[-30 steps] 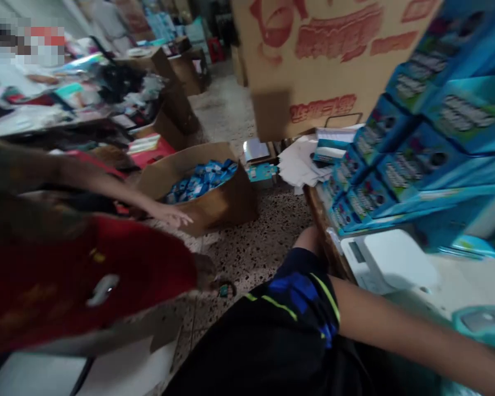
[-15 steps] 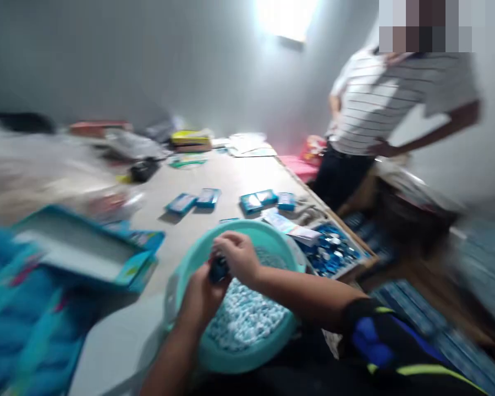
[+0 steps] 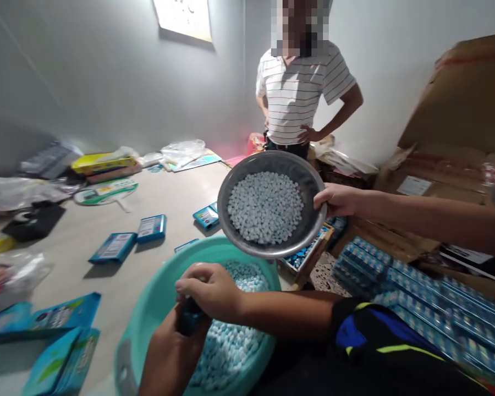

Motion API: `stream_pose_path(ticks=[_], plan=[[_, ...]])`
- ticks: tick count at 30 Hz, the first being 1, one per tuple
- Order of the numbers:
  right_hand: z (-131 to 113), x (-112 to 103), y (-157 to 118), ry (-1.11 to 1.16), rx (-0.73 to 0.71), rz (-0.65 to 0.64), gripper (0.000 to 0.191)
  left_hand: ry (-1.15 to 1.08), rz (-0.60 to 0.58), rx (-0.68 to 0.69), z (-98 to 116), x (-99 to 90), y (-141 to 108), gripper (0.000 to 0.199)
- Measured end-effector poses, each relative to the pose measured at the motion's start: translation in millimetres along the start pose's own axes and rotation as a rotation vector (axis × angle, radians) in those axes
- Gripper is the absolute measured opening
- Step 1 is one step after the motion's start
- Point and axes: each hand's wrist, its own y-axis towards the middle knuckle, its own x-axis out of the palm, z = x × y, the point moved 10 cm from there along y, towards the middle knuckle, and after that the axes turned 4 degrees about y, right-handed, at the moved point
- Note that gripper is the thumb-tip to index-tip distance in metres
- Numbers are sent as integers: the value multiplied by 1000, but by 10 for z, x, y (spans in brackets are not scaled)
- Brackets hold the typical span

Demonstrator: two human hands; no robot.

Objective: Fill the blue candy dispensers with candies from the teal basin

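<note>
My left hand (image 3: 169,346) is wrapped round a small dark blue container (image 3: 190,320), mostly hidden by my fingers. Over its top, my right hand (image 3: 210,289) is closed with the fingertips curled in; what they pinch is hidden. Both hands are above a turquoise plastic basin (image 3: 146,308) holding many small pale blue and white pellets (image 3: 231,349). Just beyond the basin's far rim, a co-worker's hand (image 3: 336,199) grips a steel bowl (image 3: 225,212) by its edge. The bowl tilts towards me and holds similar pellets (image 3: 266,206).
Flat blue packs (image 3: 114,247) lie on the table (image 3: 124,297). Opened blue cartons (image 3: 61,330) stand at the near left. A person in a striped shirt (image 3: 292,99) stands behind. Wrapped blue packs (image 3: 421,308) are stacked at the right, near large cardboard (image 3: 462,110).
My view has swung right. The steel bowl of pellets, held by a co-worker's hand, has come in from the right over the basin's far side. My hands stay together on the dark container.
</note>
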Motion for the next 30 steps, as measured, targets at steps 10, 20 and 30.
stream_pose_path(ticks=[10, 20, 30], plan=[[-228, 306, -350, -96, -279, -254, 12, -74, -4, -106, -301, 6, -385, 30], [-629, -596, -260, -403, -365, -326, 53, -154, 21, -31, -187, -144, -414, 27], [-1011, -1010, -168, -621, -500, -265, 89, -183, -55, -255, -236, -83, -463, 31]])
